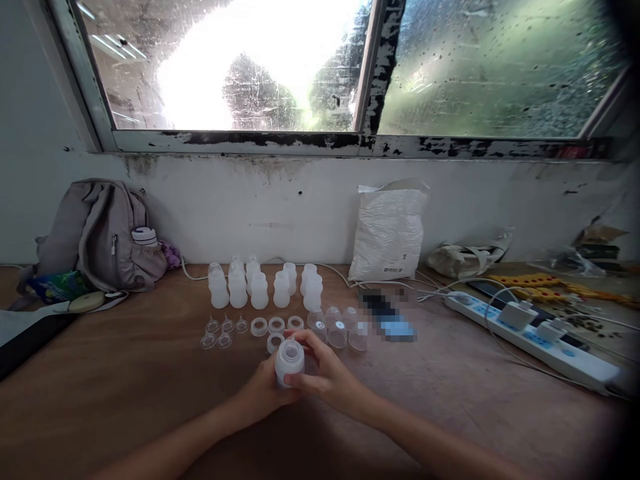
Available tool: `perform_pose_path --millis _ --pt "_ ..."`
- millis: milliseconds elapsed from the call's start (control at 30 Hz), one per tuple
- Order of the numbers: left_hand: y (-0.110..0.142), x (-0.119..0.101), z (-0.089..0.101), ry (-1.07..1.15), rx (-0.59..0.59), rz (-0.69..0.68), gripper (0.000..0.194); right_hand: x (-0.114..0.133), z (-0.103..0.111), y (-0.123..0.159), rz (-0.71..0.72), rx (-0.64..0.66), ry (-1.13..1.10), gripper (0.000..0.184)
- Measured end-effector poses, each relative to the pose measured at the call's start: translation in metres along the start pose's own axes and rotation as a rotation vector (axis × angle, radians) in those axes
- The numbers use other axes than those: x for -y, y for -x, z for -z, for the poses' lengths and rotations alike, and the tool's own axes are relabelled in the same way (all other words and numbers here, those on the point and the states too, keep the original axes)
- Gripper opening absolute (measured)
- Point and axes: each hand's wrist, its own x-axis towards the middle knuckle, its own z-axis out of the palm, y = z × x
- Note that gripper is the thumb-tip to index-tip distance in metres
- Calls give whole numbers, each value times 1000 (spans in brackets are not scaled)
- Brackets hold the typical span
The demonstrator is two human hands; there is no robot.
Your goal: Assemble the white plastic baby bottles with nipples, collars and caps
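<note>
A white baby bottle (289, 360) is held upright above the front of the wooden table. Wrapped around its lower left side is my left hand (270, 385). My right hand (323, 367) grips it from the right, thumb low and fingers up by the neck. Just beyond lie several white collar rings (277, 325), one partly behind the bottle. To their left are several clear silicone nipples (225, 339). Clear dome caps (337, 335) stand to the right of the rings. Several frosted bottles (259, 291) stand in groups farther back.
A grey backpack (107, 233) leans at the back left. A white plastic bag (389, 230) stands against the wall. On the right lie a power strip (530, 340) with chargers and cables, a cloth bag (467, 257) and yellow strips (540, 283). A pixelated patch covers something beside the caps.
</note>
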Motion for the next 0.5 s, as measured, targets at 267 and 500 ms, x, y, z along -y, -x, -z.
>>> perform_pose_path --millis 267,500 --pt "3 -4 -2 66 23 47 49 4 6 -5 -80 140 -257 46" --pt "8 -9 -8 132 -18 95 47 6 5 -4 -132 -26 -278 30"
